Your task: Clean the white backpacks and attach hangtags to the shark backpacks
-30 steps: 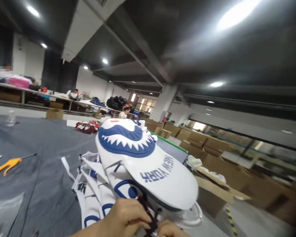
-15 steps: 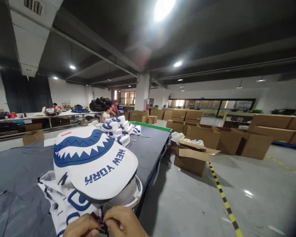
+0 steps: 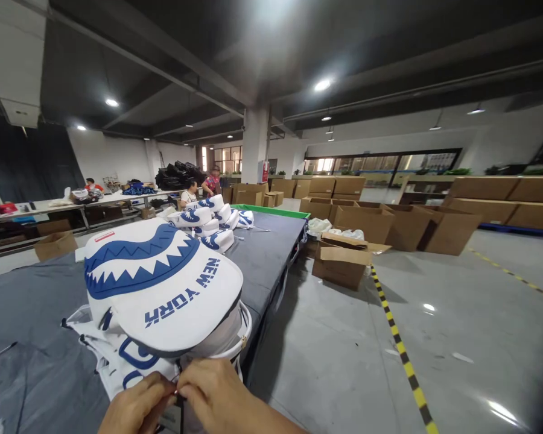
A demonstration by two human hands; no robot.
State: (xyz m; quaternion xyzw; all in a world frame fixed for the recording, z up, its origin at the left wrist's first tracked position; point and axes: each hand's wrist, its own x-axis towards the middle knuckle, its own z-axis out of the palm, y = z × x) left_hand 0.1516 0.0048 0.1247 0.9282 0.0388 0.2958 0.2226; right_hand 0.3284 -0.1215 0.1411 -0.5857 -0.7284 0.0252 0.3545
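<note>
A white backpack (image 3: 131,241) with a blue toothed-mouth design and "NEW YORK" lettering lies on a grey-covered table (image 3: 262,259). Right at its near edge, my left hand (image 3: 140,401) and my right hand (image 3: 221,389) meet with fingertips pinched together. Between them is a tiny reddish-white bit, too small to name. Beneath the fingers hangs a greyish flat piece (image 3: 171,417), partly hidden by my left hand. White straps (image 3: 244,337) stick out from the bag on the right, and white panels with blue outlines (image 3: 136,355) show under it.
More white-and-blue backpacks (image 3: 208,223) are piled farther along the table. A thin dark tool (image 3: 0,354) lies at the left. Cardboard boxes (image 3: 339,265) stand on the floor to the right, near striped floor tape (image 3: 400,346). Two people are beyond the pile; another sits farther left.
The whole view has shifted, so the scene sits higher and slightly left. My hands stay together at the bag's near edge; the dark piece between the fingers no longer shows, and a greyish piece appears below.
</note>
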